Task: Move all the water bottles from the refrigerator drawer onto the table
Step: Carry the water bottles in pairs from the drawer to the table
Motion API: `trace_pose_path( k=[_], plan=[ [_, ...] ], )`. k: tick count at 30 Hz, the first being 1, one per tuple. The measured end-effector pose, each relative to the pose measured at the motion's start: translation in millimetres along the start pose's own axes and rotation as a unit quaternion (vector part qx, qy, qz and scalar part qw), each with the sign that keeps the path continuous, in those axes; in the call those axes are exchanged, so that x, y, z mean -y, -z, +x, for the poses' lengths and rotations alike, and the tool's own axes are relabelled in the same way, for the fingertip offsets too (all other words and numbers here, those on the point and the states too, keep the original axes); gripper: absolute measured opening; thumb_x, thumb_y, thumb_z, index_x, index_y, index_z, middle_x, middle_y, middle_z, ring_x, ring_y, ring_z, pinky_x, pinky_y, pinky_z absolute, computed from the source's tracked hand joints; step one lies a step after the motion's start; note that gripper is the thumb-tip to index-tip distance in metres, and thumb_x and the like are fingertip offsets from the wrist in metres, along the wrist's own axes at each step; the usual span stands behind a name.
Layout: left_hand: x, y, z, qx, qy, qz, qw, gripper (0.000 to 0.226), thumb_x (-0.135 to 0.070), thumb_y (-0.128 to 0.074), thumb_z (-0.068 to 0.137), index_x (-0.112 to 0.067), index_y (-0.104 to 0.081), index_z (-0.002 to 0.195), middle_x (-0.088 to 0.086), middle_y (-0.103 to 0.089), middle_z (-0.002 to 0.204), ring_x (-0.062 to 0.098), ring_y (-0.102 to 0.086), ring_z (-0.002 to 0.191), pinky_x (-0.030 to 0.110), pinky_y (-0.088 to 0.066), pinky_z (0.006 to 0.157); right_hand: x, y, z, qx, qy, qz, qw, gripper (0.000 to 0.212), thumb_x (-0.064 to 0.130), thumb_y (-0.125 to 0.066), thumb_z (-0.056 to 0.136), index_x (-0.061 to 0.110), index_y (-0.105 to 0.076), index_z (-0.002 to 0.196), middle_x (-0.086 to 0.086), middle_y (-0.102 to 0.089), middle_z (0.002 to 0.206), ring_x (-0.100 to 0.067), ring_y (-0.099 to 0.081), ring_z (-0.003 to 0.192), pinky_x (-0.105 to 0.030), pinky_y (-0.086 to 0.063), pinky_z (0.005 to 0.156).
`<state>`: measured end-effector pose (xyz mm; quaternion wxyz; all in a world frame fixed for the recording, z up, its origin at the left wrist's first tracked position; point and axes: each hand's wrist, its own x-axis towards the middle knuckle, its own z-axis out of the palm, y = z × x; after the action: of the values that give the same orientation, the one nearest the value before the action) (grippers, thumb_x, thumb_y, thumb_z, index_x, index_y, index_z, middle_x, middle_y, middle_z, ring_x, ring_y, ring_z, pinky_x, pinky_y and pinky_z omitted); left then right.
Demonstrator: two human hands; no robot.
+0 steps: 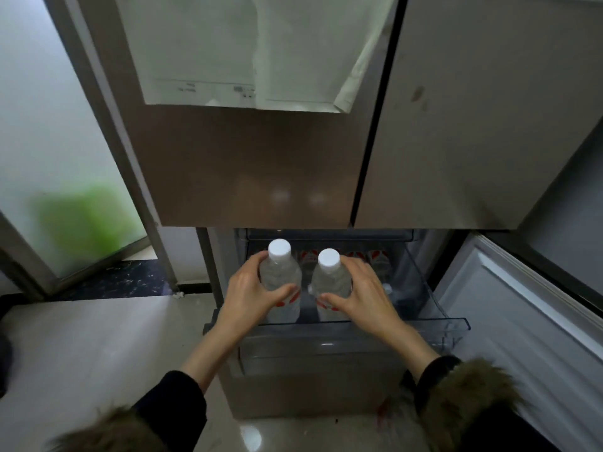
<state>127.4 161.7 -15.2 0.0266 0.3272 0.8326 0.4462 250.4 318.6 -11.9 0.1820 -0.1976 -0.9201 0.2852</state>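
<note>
Two clear water bottles with white caps and red-and-white labels stand upright in the pulled-out clear refrigerator drawer (452, 327). My left hand (251, 295) grips the left bottle (280, 272) around its body. My right hand (362, 296) grips the right bottle (330, 278) the same way. More bottles (378, 261) with red labels lie further back in the drawer, partly hidden behind the two I hold. No table is in view.
The closed upper refrigerator doors (261, 164) hang above the drawer, with white papers (248, 53) stuck on the left one. An open lower door (522, 321) stands at the right. A frosted glass door (49, 158) is at the left, above the pale tiled floor (98, 353).
</note>
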Motion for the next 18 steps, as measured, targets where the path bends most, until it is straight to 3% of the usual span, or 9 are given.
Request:
trace_pose_path(
  k=[5, 8, 11, 15, 18],
  plan=[
    [-37, 67, -33, -0.132, -0.006, -0.104, 0.986, 0.061, -0.025, -0.076, 0.07, -0.025, -0.04, 0.119, -0.009, -0.05, 0.115, 0.006, -0.051, 0.102, 0.014, -0.044, 0.081, 57, 22, -4, -0.046, 0.109, 0.038, 0.992, 0.064, 0.026, -0.075, 0.075, 0.013, -0.047, 0.131, -0.002, -0.052, 0.122, -0.017, -0.048, 0.112, -0.024, -0.036, 0.09],
    [-53, 105, -56, -0.224, 0.003, -0.144, 0.964, 0.053, -0.028, -0.073, 0.075, -0.028, -0.039, 0.116, -0.004, -0.054, 0.115, 0.012, -0.058, 0.101, 0.023, -0.05, 0.082, 95, 30, -10, -0.031, 0.128, 0.126, 0.983, 0.065, 0.031, -0.074, 0.075, 0.017, -0.045, 0.132, 0.003, -0.05, 0.119, -0.008, -0.049, 0.107, -0.025, -0.041, 0.091],
    [-52, 137, -90, -0.267, 0.016, -0.12, 0.956, 0.046, -0.033, -0.069, 0.078, -0.029, -0.044, 0.116, -0.007, -0.059, 0.108, 0.005, -0.062, 0.093, 0.021, -0.054, 0.076, 129, 23, -21, 0.011, 0.14, 0.192, 0.971, 0.068, 0.035, -0.074, 0.074, 0.02, -0.044, 0.133, 0.006, -0.052, 0.119, -0.008, -0.052, 0.108, -0.029, -0.046, 0.093],
    [-35, 168, -156, -0.296, 0.053, -0.054, 0.952, 0.041, -0.03, -0.071, 0.077, -0.03, -0.047, 0.111, -0.023, -0.057, 0.095, -0.018, -0.057, 0.082, 0.002, -0.046, 0.069, 171, -15, -49, 0.086, 0.194, 0.174, 0.961, 0.072, 0.043, -0.074, 0.07, 0.02, -0.046, 0.132, 0.002, -0.053, 0.124, -0.013, -0.052, 0.111, -0.039, -0.048, 0.097],
    [-15, 193, -209, -0.334, 0.101, -0.033, 0.937, 0.043, -0.028, -0.073, 0.076, -0.027, -0.05, 0.112, -0.019, -0.059, 0.096, -0.013, -0.058, 0.084, 0.008, -0.048, 0.073, 208, -46, -70, 0.141, 0.227, 0.187, 0.945, 0.068, 0.041, -0.075, 0.07, 0.021, -0.05, 0.13, 0.002, -0.056, 0.119, -0.015, -0.054, 0.107, -0.042, -0.048, 0.095]
  ],
)
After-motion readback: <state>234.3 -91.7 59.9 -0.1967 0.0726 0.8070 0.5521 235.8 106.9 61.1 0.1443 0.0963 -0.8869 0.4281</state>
